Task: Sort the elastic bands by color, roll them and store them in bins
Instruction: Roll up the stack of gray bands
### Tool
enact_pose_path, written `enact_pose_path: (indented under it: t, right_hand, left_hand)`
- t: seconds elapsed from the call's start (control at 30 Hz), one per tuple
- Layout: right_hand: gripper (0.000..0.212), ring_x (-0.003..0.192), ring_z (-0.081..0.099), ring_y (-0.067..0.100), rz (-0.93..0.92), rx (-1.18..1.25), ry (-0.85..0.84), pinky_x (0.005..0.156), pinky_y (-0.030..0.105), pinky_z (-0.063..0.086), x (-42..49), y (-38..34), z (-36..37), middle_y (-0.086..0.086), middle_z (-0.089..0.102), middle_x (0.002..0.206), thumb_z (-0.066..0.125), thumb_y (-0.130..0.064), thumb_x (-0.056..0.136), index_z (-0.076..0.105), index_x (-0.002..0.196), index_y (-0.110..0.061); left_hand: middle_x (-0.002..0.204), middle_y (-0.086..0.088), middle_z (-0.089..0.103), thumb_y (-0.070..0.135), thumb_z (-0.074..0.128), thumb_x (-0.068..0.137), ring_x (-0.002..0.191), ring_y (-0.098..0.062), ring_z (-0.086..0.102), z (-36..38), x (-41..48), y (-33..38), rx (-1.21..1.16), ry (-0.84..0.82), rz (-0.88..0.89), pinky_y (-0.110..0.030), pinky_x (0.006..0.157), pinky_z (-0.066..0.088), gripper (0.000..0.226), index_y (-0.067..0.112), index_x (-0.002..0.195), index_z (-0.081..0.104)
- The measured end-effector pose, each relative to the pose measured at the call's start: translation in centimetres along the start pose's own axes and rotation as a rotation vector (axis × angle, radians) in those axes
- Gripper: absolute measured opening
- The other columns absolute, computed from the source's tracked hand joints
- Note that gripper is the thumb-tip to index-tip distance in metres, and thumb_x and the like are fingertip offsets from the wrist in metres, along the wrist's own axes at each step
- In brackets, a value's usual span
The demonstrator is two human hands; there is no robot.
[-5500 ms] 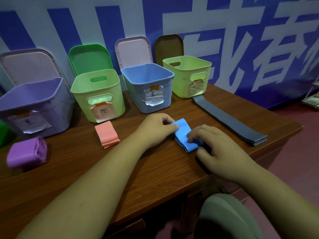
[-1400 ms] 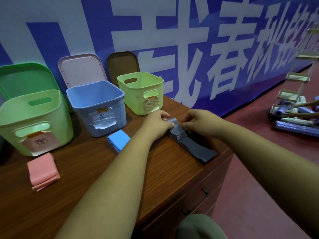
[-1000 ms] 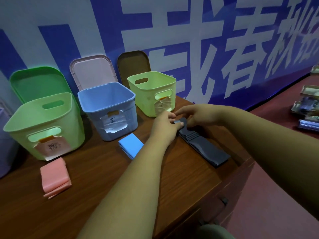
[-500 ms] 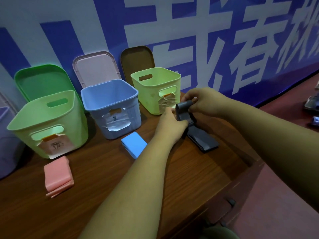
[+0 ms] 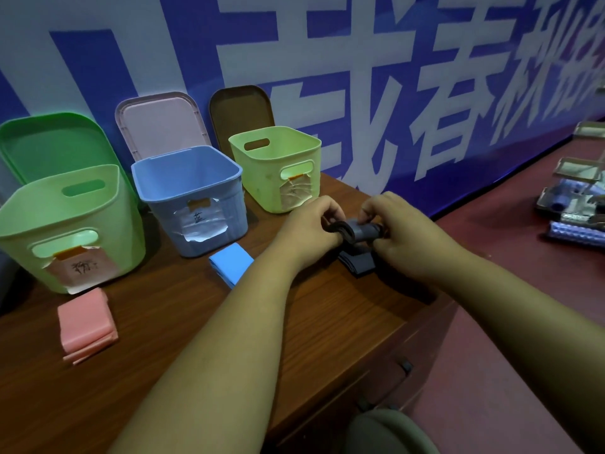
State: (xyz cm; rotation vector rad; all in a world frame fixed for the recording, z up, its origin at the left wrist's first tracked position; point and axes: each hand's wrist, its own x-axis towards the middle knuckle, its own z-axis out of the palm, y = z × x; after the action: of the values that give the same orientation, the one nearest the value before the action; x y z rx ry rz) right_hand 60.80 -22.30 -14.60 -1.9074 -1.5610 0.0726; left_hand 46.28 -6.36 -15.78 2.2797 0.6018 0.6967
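Here, grey band [image 5: 363, 230]: rubbery flat strip, upper part wound into a tight cylinder held above the wood-grain surface [image 5: 157, 309]; its loose tail drapes onto the wood.
Left grip [image 5: 309, 229]: fingers curled, pinching the roll's left end.
Right grip [image 5: 404, 232]: fingertips pinching the roll's right end.
Blue band [image 5: 232, 262]: smooth folded rectangle, lying before the blue bin [image 5: 229, 208].
Pink band [image 5: 86, 322]: folded flat pad, before the green bin [image 5: 19, 250].

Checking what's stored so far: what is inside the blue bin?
Inside the blue bin only bare inner walls show, no band. Its near wall hides the front of the floor.
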Motion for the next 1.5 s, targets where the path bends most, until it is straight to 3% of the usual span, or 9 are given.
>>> enact_pose_path:
  t: [0.13, 0.27, 0.33, 0.5, 0.67, 0.87, 1.0, 1.23, 1.5]
  right_hand:
    - [0.045, 0.091, 0.052, -0.002, 0.004, -0.01, 0.024, 0.071, 0.022, 0.043, -2.0, 0.1, 0.6, -0.022, 0.045, 0.109, 0.065, 0.002, 0.089, 0.051, 0.106, -0.037]
    - [0.043, 0.095, 0.056, 0.017, 0.021, -0.021, 0.001, 0.081, 0.048, 0.054, -3.5, 0.4, 1.9, -0.013, 0.046, 0.112, 0.062, -0.001, 0.084, 0.05, 0.106, -0.036]
    - [0.043, 0.097, 0.055, 0.018, 0.011, -0.03, 0.029, 0.082, 0.05, 0.054, -4.1, 0.5, 2.5, -0.013, 0.046, 0.112, 0.058, -0.001, 0.082, 0.051, 0.106, -0.036]
    - [0.036, 0.092, 0.056, 0.017, -0.003, 0.026, 0.142, 0.08, 0.05, 0.052, -4.5, 0.5, 2.8, -0.012, 0.055, 0.107, 0.052, -0.002, 0.082, 0.06, 0.1, -0.032]
    - [0.019, 0.096, 0.061, 0.01, 0.053, 0.108, 0.151, 0.087, 0.042, 0.053, -4.1, 0.3, 2.5, -0.011, 0.063, 0.102, 0.053, -0.032, 0.108, 0.068, 0.096, -0.034]
    - [0.008, 0.095, 0.06, 0.008, 0.116, 0.038, 0.131, 0.087, 0.04, 0.054, -3.7, 0.1, 2.7, -0.01, 0.06, 0.111, 0.06, -0.041, 0.107, 0.066, 0.107, -0.035]
    - [0.055, 0.113, 0.059, 0.01, 0.255, -0.014, 0.094, 0.095, 0.038, 0.052, -3.0, 0.5, 2.8, -0.005, 0.053, 0.144, 0.058, -0.054, 0.104, 0.053, 0.151, -0.024]
    - [0.036, 0.118, 0.056, 0.008, 0.265, -0.063, 0.044, 0.095, 0.038, 0.049, -3.1, 1.2, 3.4, -0.017, 0.053, 0.13, 0.049, -0.052, 0.106, 0.076, 0.114, -0.028]
    - [0.038, 0.114, 0.056, 0.012, 0.274, -0.012, -0.068, 0.094, 0.04, 0.051, -2.4, 0.9, 2.2, -0.01, 0.055, 0.128, 0.056, -0.047, 0.107, 0.071, 0.131, -0.022]
  left_hand:
    - [0.105, -0.002, 0.065, 0.005, 0.075, 0.076, 0.075, -0.009, 0.062, -0.2, -0.2, 0.1, -0.056, -0.116, 0.018, -0.024, 0.067, 0.051, 0.034, 0.027, 0.1, 0.066]
    - [0.114, -0.006, 0.062, -0.003, 0.062, 0.08, 0.071, 0.003, 0.058, -0.6, -0.6, 0.3, -0.067, -0.197, -0.004, -0.012, 0.064, 0.045, 0.037, 0.023, 0.106, 0.067]
    - [0.114, -0.009, 0.064, -0.008, 0.052, 0.079, 0.082, -0.006, 0.06, -0.5, -0.7, 0.5, -0.108, -0.185, -0.033, -0.018, 0.068, 0.046, 0.041, 0.019, 0.103, 0.069]
    - [0.072, 0.007, 0.065, 0.004, 0.055, 0.092, 0.052, -0.003, 0.049, 1.0, -0.3, 0.7, -0.36, 0.003, -0.188, -0.021, 0.052, 0.04, 0.023, 0.014, 0.095, 0.075]
    - [0.092, 0.007, 0.069, 0.028, 0.071, 0.091, 0.077, -0.011, 0.061, 2.0, -0.4, -0.1, -0.257, 0.071, -0.222, -0.032, 0.076, 0.053, 0.011, 0.028, 0.101, 0.072]
    - [0.108, 0.005, 0.069, 0.034, 0.059, 0.093, 0.096, -0.014, 0.064, 2.5, -0.7, 0.9, -0.019, 0.074, -0.209, -0.034, 0.083, 0.053, 0.015, 0.027, 0.101, 0.07]
    - [0.105, 0.006, 0.07, 0.041, 0.059, 0.094, 0.096, -0.015, 0.065, 2.9, -0.4, 0.9, 0.024, 0.116, -0.256, -0.033, 0.077, 0.048, 0.021, 0.026, 0.1, 0.071]
    - [0.091, 0.017, 0.074, 0.037, 0.063, 0.094, 0.088, -0.001, 0.066, 2.3, -0.4, 0.6, -0.149, 0.078, -0.327, -0.027, 0.076, 0.051, 0.015, 0.031, 0.092, 0.077]
    - [0.111, 0.015, 0.072, 0.037, 0.077, 0.094, 0.099, -0.001, 0.065, 0.0, 0.1, 0.8, -0.238, -0.137, -0.378, -0.018, 0.084, 0.05, 0.019, 0.036, 0.113, 0.076]
